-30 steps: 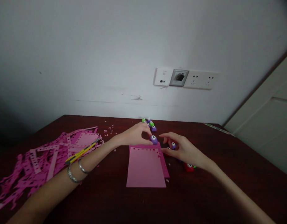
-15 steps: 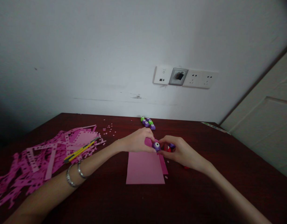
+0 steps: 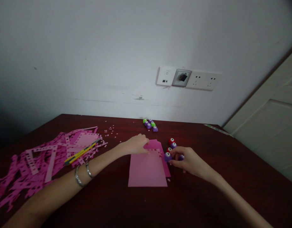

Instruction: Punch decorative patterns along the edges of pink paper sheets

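My right hand [image 3: 182, 158] grips a small purple paper punch [image 3: 167, 157] with a white, eye-like top, just beside the right edge of the paper. Under and around that hand are red paper punches [image 3: 172, 141] and another purple paper punch [image 3: 173, 145]. A light pink sheet [image 3: 147, 171] lies flat, with a row of punched holes near its far edge. Partly beneath it is a darker pink sheet [image 3: 166, 169]. At the sheets' far left corner is my left hand [image 3: 136, 144], thumb and fingers apart, with nothing held.
Punched pink strips [image 3: 51, 163] are heaped on the left, with a yellow cutter knife [image 3: 81, 152] on top. Tiny paper bits [image 3: 110, 129] lie scattered nearby. Several green and purple punches [image 3: 150, 124] stand near the wall. A flat strip [image 3: 218, 129] rests at the far right.
The purple punch has left the paper edge, moving right and toward me in my right hand. My left hand has let go of it and shifted left, its fingers opening. Punched holes now show.
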Motion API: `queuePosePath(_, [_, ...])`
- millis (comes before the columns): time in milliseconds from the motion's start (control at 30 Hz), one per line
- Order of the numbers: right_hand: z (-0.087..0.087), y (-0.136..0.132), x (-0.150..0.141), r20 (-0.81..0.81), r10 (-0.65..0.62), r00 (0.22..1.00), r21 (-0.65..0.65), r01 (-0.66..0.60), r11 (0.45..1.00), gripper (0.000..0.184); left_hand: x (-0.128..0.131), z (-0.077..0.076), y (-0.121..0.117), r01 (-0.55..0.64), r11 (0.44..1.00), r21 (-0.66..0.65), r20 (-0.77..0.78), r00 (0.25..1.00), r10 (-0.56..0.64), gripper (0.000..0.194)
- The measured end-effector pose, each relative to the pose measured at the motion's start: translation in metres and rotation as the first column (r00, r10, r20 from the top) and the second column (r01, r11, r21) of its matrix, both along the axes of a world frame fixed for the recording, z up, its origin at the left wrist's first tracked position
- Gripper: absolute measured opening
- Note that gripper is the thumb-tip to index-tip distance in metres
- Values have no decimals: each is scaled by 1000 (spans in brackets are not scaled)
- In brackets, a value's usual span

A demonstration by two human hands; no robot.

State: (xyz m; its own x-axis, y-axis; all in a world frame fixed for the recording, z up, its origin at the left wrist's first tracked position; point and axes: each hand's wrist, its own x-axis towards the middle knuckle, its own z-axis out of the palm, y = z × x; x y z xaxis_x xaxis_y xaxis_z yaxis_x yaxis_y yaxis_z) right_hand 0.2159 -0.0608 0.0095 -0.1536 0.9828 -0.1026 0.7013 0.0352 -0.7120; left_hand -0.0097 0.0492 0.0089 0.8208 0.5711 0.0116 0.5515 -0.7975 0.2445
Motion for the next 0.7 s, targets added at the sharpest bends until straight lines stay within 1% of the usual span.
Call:
queuePosePath(100, [-6, 1, 4, 0, 12, 1000, -20, -12, 1000, 21, 7, -7, -2, -6, 999, 44, -12, 1000, 6, 35])
queuePosePath(167, [-8, 3, 6, -2, 17, 1000, -21, -17, 1000, 20, 11, -10, -4, -35, 998, 56, -28, 999, 36, 36])
queuePosePath(267, [-9, 4, 6, 19, 20, 1000, -2, -20, 1000, 21, 14, -15, -3, -78, 996, 39, -32, 996, 79, 39])
queuePosePath(333, [-9, 5, 6, 46, 18, 999, 16, -19, 1000, 20, 15, -17, -1, -96, 995, -1, -22, 995, 96, 39])
queuePosePath(400, [-9, 6, 6, 64, 16, 998, 11, -16, 1000, 19, 16, -19, 2, -108, 992, -71, -10, 994, 107, 36])
queuePosePath(533, [-10, 6, 5, 74, 16, 997, 0, -16, 1000, 18, 17, -21, 5, -147, 965, -216, -7, 989, 149, 28])
queuePosePath(600, [-11, 6, 5, 75, 19, 997, 0, -19, 1000, 18, 18, -21, 5, -157, 961, -229, 5, 987, 163, 25])
queuePosePath(700, [-12, 6, 6, 42, 13, 999, -27, -11, 1000, 20, 17, -20, 6, -127, 959, -253, 80, 985, 151, 19])
